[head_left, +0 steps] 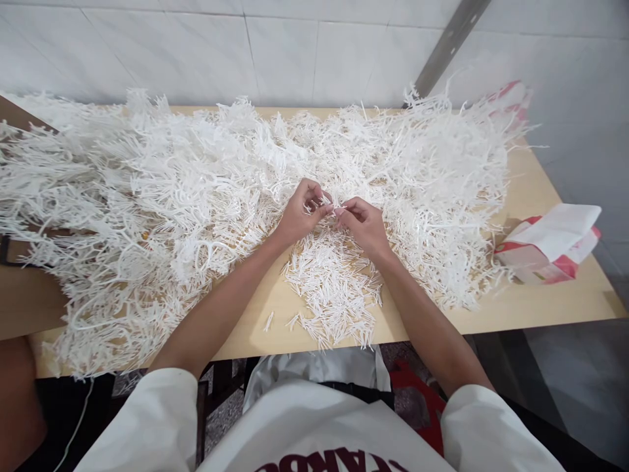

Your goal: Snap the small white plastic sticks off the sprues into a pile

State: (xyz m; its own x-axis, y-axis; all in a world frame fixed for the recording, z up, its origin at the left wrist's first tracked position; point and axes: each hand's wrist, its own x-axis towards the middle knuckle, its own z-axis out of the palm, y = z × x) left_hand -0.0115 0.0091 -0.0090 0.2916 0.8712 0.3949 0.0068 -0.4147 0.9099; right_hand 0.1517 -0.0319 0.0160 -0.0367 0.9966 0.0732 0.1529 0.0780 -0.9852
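Both hands meet over the middle of the table, fingertips almost touching. My left hand is closed on a small cluster of thin white plastic sprigs, with thumb and index finger pinched. From the right, my right hand pinches at the same cluster; what exactly lies between its fingertips is too small to make out. Just below them spreads a pile of short, loose white plastic pieces. A large heap of branching white plastic sprigs surrounds the hands on the left, behind and on the right.
The wooden table backs onto a white tiled wall with a metal post. An open red-and-white paper box stands at right. At left are a brown cardboard box and part of another person's limb.
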